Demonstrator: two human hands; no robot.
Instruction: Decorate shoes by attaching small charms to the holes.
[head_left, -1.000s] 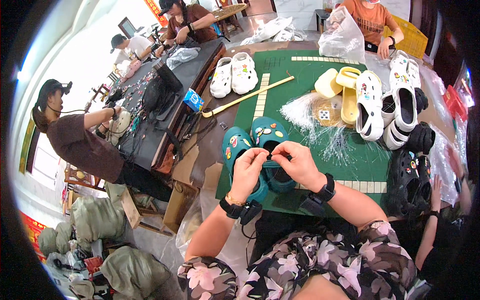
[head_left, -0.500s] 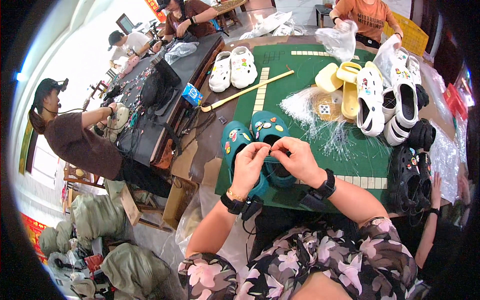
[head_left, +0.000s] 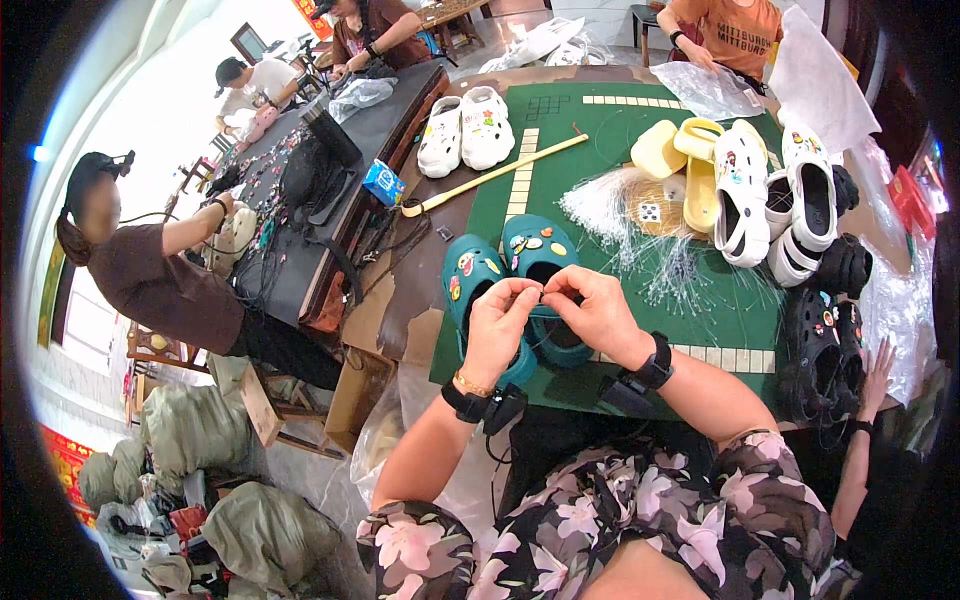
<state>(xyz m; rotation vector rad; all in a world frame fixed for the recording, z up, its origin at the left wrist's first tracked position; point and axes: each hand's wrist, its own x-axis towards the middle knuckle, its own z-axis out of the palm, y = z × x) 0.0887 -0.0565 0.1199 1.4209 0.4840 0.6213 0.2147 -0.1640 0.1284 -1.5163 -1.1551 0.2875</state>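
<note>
Left grip and right grip still pinched (contents unclear), teal clogs below, whitish plastic higher

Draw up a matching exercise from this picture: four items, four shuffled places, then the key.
1. teal clogs
2. yellow slides
3. pale stick
4. black clogs

A. across the left edge of the green mat
B. beside another person's hand
C. by the left hand and right hand
D. right of the clear strands

Pairs: 1-C, 2-D, 3-A, 4-B
</note>
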